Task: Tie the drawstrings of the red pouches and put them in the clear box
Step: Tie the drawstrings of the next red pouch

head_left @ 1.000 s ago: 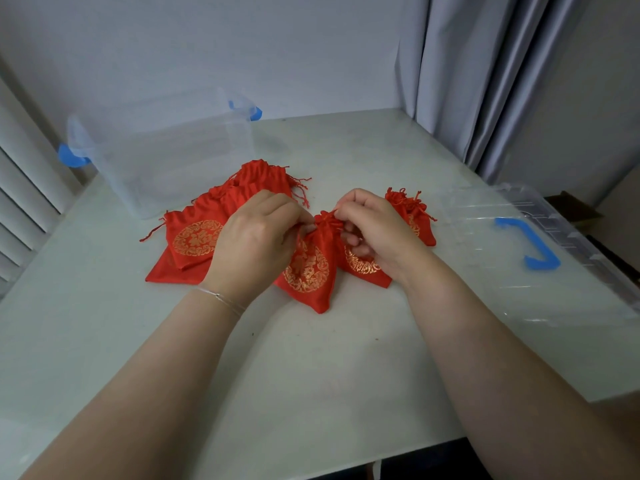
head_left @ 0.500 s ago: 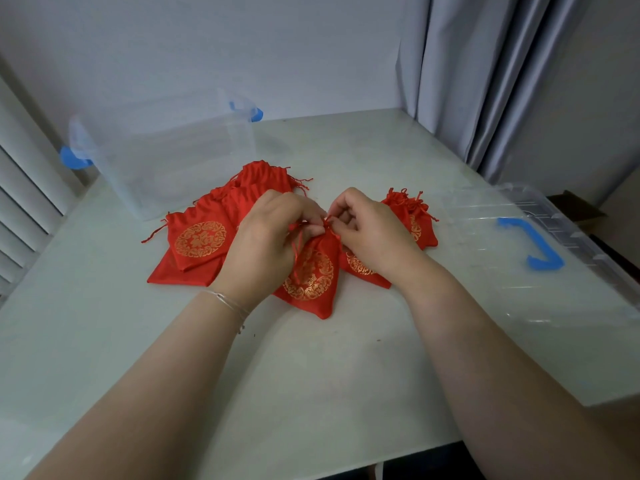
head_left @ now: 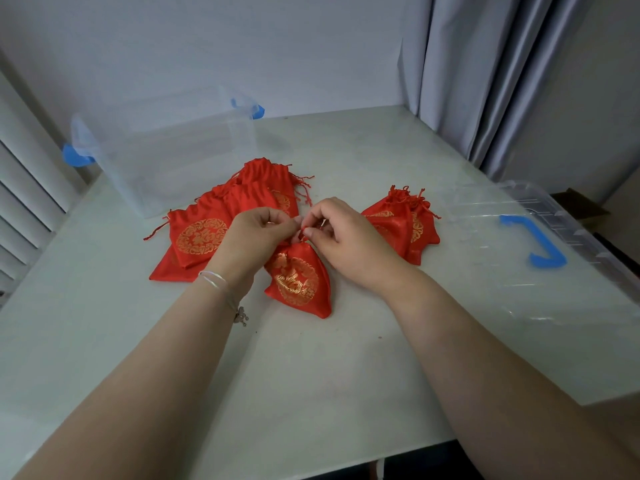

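1. Pale, smooth tabletop (head_left: 311,393) filling most of the view; grey curtain (head_left: 485,81) at far right, white slatted shutter (head_left: 24,188) at far left.
2. Near centre: one red satin pouch with a gold round emblem (head_left: 298,280), lying on the tabletop, neck gathered shut and pointing to the far side.
3. Left hand (head_left: 252,237): thumb and forefinger pinched on the thin red drawstring (head_left: 302,231) at the pouch neck. Thin silver bracelet with a small charm (head_left: 221,287) on that wrist.
4. Right hand (head_left: 349,237): fingertips likewise pinched on the drawstring, directly beside the left hand's fingertips, almost touching. Other fingers curled loosely.
5. Both pinches meeting just above the gathered neck; whether a knot is formed there cannot be told, cord too small and partly hidden by fingers.
6. Left of the hands: overlapping heap of flat red gold-emblem pouches (head_left: 207,233), necks to the far side, loose cords trailing onto the tabletop. Left hand covering the heap's right edge.
7. Right of the hands: small cluster of red pouches with bunched necks (head_left: 405,226), apart from the held pouch.
8. Far left: clear plastic storage box with blue latches (head_left: 166,157), open-topped, just beyond the heap; no red visible inside.
9. Right: clear flat lid with a blue handle (head_left: 533,244), lying on the tabletop, overhanging its right edge.
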Demonstrator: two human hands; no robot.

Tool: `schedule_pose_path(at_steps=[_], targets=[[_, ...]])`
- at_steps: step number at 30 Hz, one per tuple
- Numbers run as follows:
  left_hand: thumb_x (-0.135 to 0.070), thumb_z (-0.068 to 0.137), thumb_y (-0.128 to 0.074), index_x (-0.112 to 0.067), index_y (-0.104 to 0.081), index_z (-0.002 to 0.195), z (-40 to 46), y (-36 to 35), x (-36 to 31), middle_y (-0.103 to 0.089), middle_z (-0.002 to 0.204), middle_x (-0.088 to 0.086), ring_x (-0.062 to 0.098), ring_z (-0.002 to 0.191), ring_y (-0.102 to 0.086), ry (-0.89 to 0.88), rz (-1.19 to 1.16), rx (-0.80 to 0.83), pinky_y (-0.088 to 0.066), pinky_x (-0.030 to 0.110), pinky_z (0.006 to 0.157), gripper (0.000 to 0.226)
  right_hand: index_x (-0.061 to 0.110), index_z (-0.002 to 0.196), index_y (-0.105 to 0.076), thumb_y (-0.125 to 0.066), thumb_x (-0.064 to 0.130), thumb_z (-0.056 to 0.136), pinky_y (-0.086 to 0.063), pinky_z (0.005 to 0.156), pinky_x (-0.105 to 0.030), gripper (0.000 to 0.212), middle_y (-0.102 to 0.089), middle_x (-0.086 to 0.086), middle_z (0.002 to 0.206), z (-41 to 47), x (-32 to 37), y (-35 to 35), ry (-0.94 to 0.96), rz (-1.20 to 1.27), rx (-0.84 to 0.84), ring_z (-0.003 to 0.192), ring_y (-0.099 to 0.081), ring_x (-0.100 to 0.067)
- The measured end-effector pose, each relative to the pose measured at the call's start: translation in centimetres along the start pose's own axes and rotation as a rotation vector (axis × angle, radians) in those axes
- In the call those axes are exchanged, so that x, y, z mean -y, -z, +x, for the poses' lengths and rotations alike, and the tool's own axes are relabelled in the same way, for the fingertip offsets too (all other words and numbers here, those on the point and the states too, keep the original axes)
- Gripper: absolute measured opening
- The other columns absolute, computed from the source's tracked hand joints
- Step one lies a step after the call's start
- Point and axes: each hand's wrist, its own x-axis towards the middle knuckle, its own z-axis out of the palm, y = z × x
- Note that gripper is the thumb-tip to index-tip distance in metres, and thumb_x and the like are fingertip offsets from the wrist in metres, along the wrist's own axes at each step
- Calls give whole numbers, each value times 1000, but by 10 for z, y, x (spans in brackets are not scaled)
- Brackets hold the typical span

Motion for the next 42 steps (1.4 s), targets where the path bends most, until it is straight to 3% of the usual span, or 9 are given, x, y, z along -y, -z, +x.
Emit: schedule_pose_path(at_steps=[5, 9, 13, 18, 24, 30, 36, 39, 42], targets=[[-21, 92, -60, -12, -69, 79, -2, 6, -1, -68, 62, -7, 11, 62, -58, -1, 110, 68, -48, 25, 60, 17, 14, 90, -61, -61, 11, 88, -48, 76, -33, 4, -58, -1, 95, 1, -2, 3, 58, -104, -45, 77, -54, -11], [-5, 87, -64, -13, -70, 89, -5, 9, -6, -71, 78, 2, 3, 69, -64, -39, 145, 177, -53, 13, 68, 10, 13, 88, -64, -61, 8, 86, -47, 73, -30, 6, -53, 2, 95, 1, 0, 5, 170, -117, -93, 78, -51, -5], [-5, 75, -76, -14, -71, 81, -9, 8, -10, -68, 69, -2, 2, 65, -63, -83, 170, 199, -51, 11, 64, 12, 10, 89, -66, -58, 6, 85, -46, 71, -27, 10, -52, 3, 97, 0, 2, 4, 245, -171, -79, 84, -54, -7], [-11, 75, -77, -14, -72, 76, -8, 4, -9, -68, 65, -3, 4, 62, -61, -105, 127, 83, -50, 13, 62, 5, 16, 105, -59, -45, 5, 97, -40, 60, -8, 19, -57, 14, 90, 0, 5, 8, -15, 227, 15, 63, -52, 4], [-11, 80, -70, -9, -72, 86, -8, 5, -11, -70, 82, 12, 7, 69, -65, -94, 12, 81, -53, 14, 67, 7, 19, 105, -65, -53, 14, 95, -47, 85, -26, 16, -66, 5, 99, 3, -7, 14, -79, 21, 95, 93, -60, -8], [-8, 79, -71, -12, -74, 86, -5, 4, -9, -74, 76, 0, 4, 70, -66, -59, -24, 17, -52, 13, 67, 8, 14, 87, -64, -60, 29, 91, -38, 64, -21, 17, -61, 2, 84, 4, -5, 16, 11, -217, -96, 76, -53, -10], [2, 77, -70, -5, -71, 86, -6, 4, -10, -71, 68, -4, 0, 63, -65, -59, -92, -22, -49, 10, 59, 12, 17, 81, -59, -55, 30, 94, -37, 57, -27, 18, -51, 11, 64, -3, 3, 17, -6, -153, 45, 57, -47, -2], [2, 77, -70, -5, -69, 84, -6, 6, -11, -69, 69, 0, 3, 65, -64, -113, -51, -5, -51, 12, 63, 9, 15, 76, -62, -50, 29, 96, -41, 62, -27, 27, -56, 7, 79, -1, 3, 22, 25, -100, -94, 63, -50, -7], [0, 79, -70, -5, -68, 85, -8, 5, -12, -68, 77, 7, 7, 70, -63, -183, 23, 39, -54, 16, 70, 8, 23, 102, -63, -52, 18, 96, -37, 57, -13, 14, -62, 14, 95, 0, 4, 25, -30, 131, -96, 55, -48, -6]])
